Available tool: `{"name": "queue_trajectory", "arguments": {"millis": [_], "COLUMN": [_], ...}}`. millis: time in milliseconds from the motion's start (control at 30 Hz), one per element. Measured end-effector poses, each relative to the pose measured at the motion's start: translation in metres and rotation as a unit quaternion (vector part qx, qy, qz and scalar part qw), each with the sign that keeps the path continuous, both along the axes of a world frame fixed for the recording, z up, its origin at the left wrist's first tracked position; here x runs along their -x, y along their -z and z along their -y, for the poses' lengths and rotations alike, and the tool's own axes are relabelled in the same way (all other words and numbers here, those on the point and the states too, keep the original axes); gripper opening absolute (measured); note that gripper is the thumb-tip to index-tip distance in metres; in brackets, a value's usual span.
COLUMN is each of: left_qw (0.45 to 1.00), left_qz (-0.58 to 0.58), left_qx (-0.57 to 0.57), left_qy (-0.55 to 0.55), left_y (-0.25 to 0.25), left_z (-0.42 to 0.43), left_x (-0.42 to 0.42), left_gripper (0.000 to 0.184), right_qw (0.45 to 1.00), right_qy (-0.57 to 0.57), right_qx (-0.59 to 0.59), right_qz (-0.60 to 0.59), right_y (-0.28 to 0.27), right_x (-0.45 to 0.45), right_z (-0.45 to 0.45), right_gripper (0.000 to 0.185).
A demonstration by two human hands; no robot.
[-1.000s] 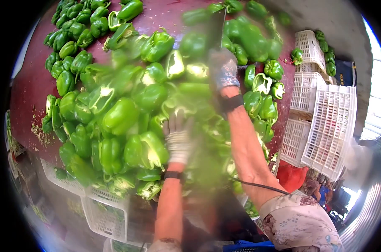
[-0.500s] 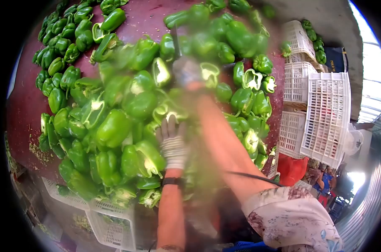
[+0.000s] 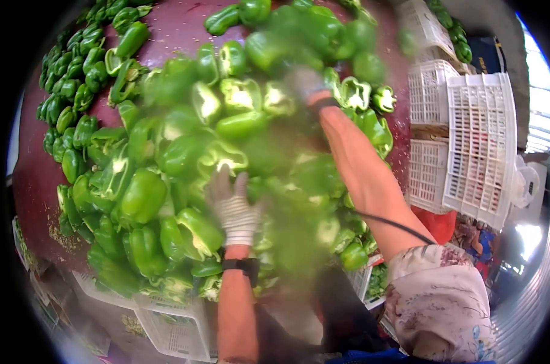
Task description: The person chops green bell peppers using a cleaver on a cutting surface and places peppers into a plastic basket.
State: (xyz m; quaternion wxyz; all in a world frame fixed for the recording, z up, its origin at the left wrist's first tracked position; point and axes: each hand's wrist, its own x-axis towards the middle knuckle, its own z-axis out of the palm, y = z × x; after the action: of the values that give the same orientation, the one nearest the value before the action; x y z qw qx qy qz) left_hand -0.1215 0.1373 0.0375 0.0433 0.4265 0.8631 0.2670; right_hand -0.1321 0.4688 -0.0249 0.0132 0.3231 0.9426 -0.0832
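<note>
My left hand [image 3: 232,205], in a grey-and-white work glove, lies among cut green bell peppers with its fingers stretched out. Its fingertips touch or nearly touch a halved bell pepper [image 3: 223,159] with its pale inside showing. Farther forward and right, my right hand [image 3: 304,82], also gloved, is among the peppers beyond a row of halves. A blurry patch smears it, so its fingers and anything in them cannot be made out. A whole bell pepper [image 3: 143,196] lies left of my left hand, and a cut half [image 3: 355,93] lies right of my right hand.
The dark red table [image 3: 35,200] carries a big pile of peppers, with more whole ones [image 3: 75,73] at its far left. White plastic crates [image 3: 478,145] stand along the right side. Another white crate [image 3: 175,330] sits below the near edge. A red object [image 3: 435,225] is at right.
My right hand has moved to the right, and the thin dark blade-like thing seen above it earlier no longer shows. My left hand has stayed on the pile. The view has shifted slightly.
</note>
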Motion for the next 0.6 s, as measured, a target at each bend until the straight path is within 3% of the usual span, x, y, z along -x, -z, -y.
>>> {"name": "queue_trajectory", "arguments": {"millis": [133,233,300,367,433,467,533,567,600], "left_qw": [1.0,0.997,0.998,0.998,0.998,0.996,0.987,0.982,0.976], "left_qz": [0.015,0.045,0.028,0.01,-0.049,-0.08,0.071,0.081,0.092], "left_qx": [0.026,0.038,0.042,0.045,-0.001,-0.025,-0.145,-0.17,-0.194], "left_qy": [-0.009,-0.051,-0.043,-0.039,-0.034,-0.03,-0.022,-0.003,0.017], "left_y": [-0.014,-0.038,-0.05,-0.071,-0.071,-0.069,-0.065,-0.072,-0.069], "left_z": [-0.002,-0.006,-0.011,-0.024,-0.061,-0.087,-0.156,-0.195,-0.24], "left_x": [0.0,-0.014,-0.009,-0.003,0.01,0.019,0.043,0.055,0.06], "left_gripper": [0.056,0.054,0.051,0.043,0.042,0.041,0.044,0.047,0.05], "right_qw": [0.99,0.98,0.981,0.987,0.98,0.988,0.992,0.996,0.995], "right_qy": [-0.121,-0.139,-0.132,-0.123,-0.117,-0.094,-0.045,-0.075,-0.064], "right_qx": [-0.042,-0.044,0.047,0.098,0.139,0.123,0.093,-0.034,-0.014], "right_qz": [-0.055,-0.136,-0.134,-0.011,0.08,0.028,-0.07,-0.025,-0.075], "right_y": [0.029,0.03,-0.005,-0.023,-0.019,-0.024,-0.044,-0.051,-0.051], "right_x": [-0.028,-0.096,-0.142,-0.175,-0.201,-0.21,-0.226,-0.226,-0.23], "right_z": [0.025,0.062,0.079,0.082,0.078,0.084,0.11,0.121,0.118], "right_gripper": [0.012,0.012,0.012,0.018,0.037,0.037,0.038,0.04,0.037]}}
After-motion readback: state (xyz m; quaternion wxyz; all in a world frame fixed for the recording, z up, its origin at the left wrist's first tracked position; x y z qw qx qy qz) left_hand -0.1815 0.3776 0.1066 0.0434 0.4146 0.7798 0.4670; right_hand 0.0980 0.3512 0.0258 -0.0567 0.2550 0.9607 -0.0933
